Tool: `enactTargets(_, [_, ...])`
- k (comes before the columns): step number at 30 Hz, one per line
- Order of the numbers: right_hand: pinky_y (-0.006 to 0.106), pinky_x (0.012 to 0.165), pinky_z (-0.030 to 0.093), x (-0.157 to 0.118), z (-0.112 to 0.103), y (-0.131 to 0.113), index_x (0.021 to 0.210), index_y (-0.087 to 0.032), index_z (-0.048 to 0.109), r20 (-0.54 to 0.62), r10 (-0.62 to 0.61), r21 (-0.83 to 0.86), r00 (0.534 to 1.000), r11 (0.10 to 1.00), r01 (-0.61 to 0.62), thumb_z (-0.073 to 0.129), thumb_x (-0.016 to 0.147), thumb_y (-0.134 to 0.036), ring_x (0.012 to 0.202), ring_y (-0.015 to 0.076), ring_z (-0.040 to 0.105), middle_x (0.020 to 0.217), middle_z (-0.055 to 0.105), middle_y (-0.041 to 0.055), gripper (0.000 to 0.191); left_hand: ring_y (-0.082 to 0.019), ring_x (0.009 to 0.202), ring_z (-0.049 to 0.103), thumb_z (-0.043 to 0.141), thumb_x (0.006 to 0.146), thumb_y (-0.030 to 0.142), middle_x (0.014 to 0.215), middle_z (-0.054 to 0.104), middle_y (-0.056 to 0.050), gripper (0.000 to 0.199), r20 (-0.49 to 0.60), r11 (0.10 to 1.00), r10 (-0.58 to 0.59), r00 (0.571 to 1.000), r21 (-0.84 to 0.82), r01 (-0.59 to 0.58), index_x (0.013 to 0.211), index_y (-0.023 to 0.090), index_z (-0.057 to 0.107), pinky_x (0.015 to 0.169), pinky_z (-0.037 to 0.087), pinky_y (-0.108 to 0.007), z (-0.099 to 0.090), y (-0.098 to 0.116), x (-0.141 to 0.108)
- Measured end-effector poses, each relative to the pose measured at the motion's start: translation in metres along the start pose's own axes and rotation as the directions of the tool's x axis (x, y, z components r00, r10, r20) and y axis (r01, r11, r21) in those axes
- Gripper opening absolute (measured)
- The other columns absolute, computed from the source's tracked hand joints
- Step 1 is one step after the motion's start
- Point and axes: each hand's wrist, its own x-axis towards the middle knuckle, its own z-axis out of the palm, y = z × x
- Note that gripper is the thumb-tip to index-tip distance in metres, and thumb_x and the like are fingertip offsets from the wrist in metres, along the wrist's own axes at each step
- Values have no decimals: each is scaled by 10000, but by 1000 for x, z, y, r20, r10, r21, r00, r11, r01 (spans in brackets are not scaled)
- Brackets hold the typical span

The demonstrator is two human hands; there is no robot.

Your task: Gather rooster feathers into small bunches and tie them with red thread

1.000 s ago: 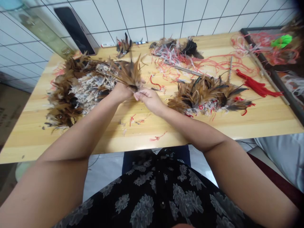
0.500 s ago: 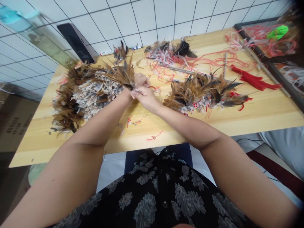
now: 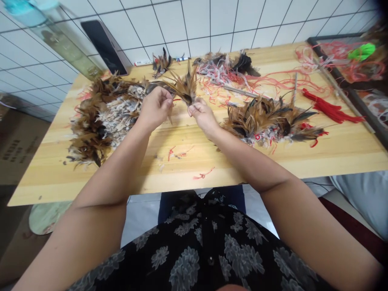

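My right hand (image 3: 202, 115) pinches the base of a brown feather bunch (image 3: 185, 87), its tips fanned up and left. To its left, my left hand (image 3: 156, 107) has its fingers closed; a bit of red thread shows between the hands, but what the fingers hold is too small to name. Beside my left hand lies a big heap of brown feathers with pale quill ends (image 3: 118, 117). Right of my right hand is another pile of brown and black feathers (image 3: 263, 117), with red ties at its lower edge.
A clear bottle (image 3: 66, 48) and a phone (image 3: 104, 46) lean by the tiled wall. Red and white strings (image 3: 218, 72) tangle at the back. Red thread bundles (image 3: 332, 107) lie near a dark-framed tray (image 3: 354, 95) on the right. Thread scraps (image 3: 203, 174) lie near the front edge.
My hands were together at the feather bunch and are now apart. My right hand has moved right with the bunch; my left hand has moved slightly left. The view has shifted a little.
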Motion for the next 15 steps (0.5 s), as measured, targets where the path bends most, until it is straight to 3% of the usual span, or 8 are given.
enactTargets(6, [466,1406,482,-6,-5,3,757,-243,599,8,16,-42,1000,999,-16,767,1164,-366,1394,287,677,1387,752,120,458,-245,761,591,1040,1016,357,822,720,9,264,75,997,72,995,2,-72,987,259,797,793,450,-352,-4,15,-26])
enactTargets(11, [518,1477,403,-10,-10,3,795,-241,659,35,-44,-61,998,997,46,830,1156,-452,1507,330,644,1468,763,124,451,-257,793,616,1085,1010,411,843,730,-14,303,121,996,85,989,-40,-81,976,264,823,801,473,-360,-1,27,-37])
enactTargets(15, [523,1496,395,-11,-13,6,810,-248,696,67,-39,-55,997,998,43,848,1151,-579,1510,341,632,1380,771,123,499,-250,793,677,1106,1049,550,860,756,-16,405,120,985,78,990,-162,-58,1001,264,822,794,531,-345,4,27,-46])
